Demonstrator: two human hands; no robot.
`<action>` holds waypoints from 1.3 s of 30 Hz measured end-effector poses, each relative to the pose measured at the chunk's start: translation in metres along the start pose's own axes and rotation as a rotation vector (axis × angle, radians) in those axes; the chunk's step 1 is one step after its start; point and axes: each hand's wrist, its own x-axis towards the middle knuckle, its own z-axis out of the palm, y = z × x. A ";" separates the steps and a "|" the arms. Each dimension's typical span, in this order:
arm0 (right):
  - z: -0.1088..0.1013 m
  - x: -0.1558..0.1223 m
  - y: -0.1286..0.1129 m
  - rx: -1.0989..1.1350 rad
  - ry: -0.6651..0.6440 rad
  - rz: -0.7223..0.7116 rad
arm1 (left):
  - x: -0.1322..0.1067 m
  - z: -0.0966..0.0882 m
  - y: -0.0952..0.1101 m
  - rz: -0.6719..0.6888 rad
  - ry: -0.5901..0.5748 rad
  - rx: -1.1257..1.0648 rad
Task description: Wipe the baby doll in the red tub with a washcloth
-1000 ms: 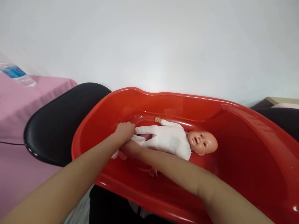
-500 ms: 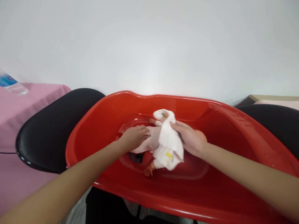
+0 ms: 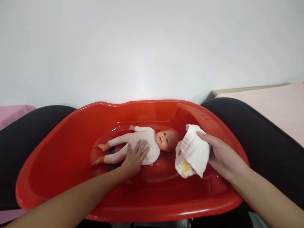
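A baby doll in a white bodysuit lies on its back inside a red plastic tub, head to the right. My left hand rests flat on the doll's belly with its fingers spread. My right hand holds a small white diaper with a yellow mark, lifted just right of the doll's head, inside the tub.
The tub sits on two black chair seats, one at the left and one at the right. A pink-covered surface lies at the far right, another pink cloth at the far left. A plain white wall stands behind.
My right hand has pulled the white diaper off the doll and carried it to the right. My left hand moved from the doll's legs to its belly. The view swung right.
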 end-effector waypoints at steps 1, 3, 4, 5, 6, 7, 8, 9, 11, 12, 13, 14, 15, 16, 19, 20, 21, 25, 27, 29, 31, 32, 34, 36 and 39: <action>-0.001 0.000 0.000 0.018 0.015 -0.019 | -0.002 0.000 -0.003 0.037 0.016 0.007; -0.001 0.000 -0.002 0.056 0.013 -0.044 | -0.004 0.000 -0.008 0.130 0.031 0.018; 0.000 0.001 -0.002 0.071 0.000 -0.045 | -0.005 0.000 -0.010 0.188 0.026 0.025; 0.001 0.001 -0.003 0.083 -0.014 -0.038 | -0.004 0.000 -0.012 0.249 0.019 0.036; 0.002 0.002 -0.003 0.094 -0.027 -0.025 | -0.003 0.001 -0.013 0.300 0.013 0.049; 0.003 0.002 -0.003 0.107 -0.036 -0.010 | -0.002 0.001 -0.014 0.335 0.011 0.066; 0.003 0.003 -0.002 0.122 -0.043 0.005 | 0.000 0.001 -0.016 0.356 0.013 0.087; 0.002 0.003 -0.001 0.136 -0.050 0.018 | 0.002 0.001 -0.017 0.366 0.017 0.112; 0.001 0.003 0.001 0.151 -0.058 0.029 | 0.005 -0.002 -0.020 0.376 0.025 0.157; 0.000 0.003 0.002 0.147 -0.062 0.025 | 0.007 -0.005 -0.021 0.388 0.025 0.173; 0.000 0.003 0.003 0.136 -0.067 0.016 | 0.009 -0.007 -0.023 0.400 0.022 0.184; 0.000 0.002 0.003 0.121 -0.076 0.005 | 0.011 -0.010 -0.024 0.409 0.016 0.190; 0.001 0.002 0.003 0.106 -0.091 -0.006 | 0.013 -0.013 -0.025 0.408 0.008 0.192; 0.001 0.001 0.003 0.091 -0.110 -0.016 | 0.015 -0.016 -0.026 0.396 -0.002 0.191; 0.004 -0.001 0.002 0.061 -0.171 -0.042 | 0.021 -0.025 -0.030 0.316 -0.015 0.161; 0.005 -0.002 0.002 0.056 -0.182 -0.054 | 0.023 -0.027 -0.031 0.296 -0.009 0.144; 0.006 -0.003 0.002 0.053 -0.186 -0.066 | 0.026 -0.030 -0.033 0.284 0.001 0.128; 0.010 -0.003 0.001 0.032 -0.189 -0.111 | 0.034 -0.043 -0.045 0.278 -0.003 0.104; 0.010 -0.003 0.001 0.011 -0.208 -0.119 | 0.037 -0.053 -0.052 0.292 -0.024 0.135; 0.010 -0.003 0.002 0.000 -0.227 -0.117 | 0.041 -0.064 -0.058 0.306 -0.021 0.182; 0.009 -0.004 0.002 0.003 -0.232 -0.114 | 0.045 -0.076 -0.062 0.290 0.007 0.225; 0.009 -0.004 0.002 0.006 -0.231 -0.112 | 0.048 -0.081 -0.063 0.273 0.020 0.246; 0.009 -0.005 0.002 0.011 -0.230 -0.115 | 0.054 -0.092 -0.066 0.244 0.031 0.292; 0.009 -0.006 0.002 0.012 -0.237 -0.117 | 0.062 -0.103 -0.069 0.211 0.025 0.328; 0.009 -0.007 0.002 -0.003 -0.246 -0.114 | 0.074 -0.119 -0.074 0.102 0.002 0.319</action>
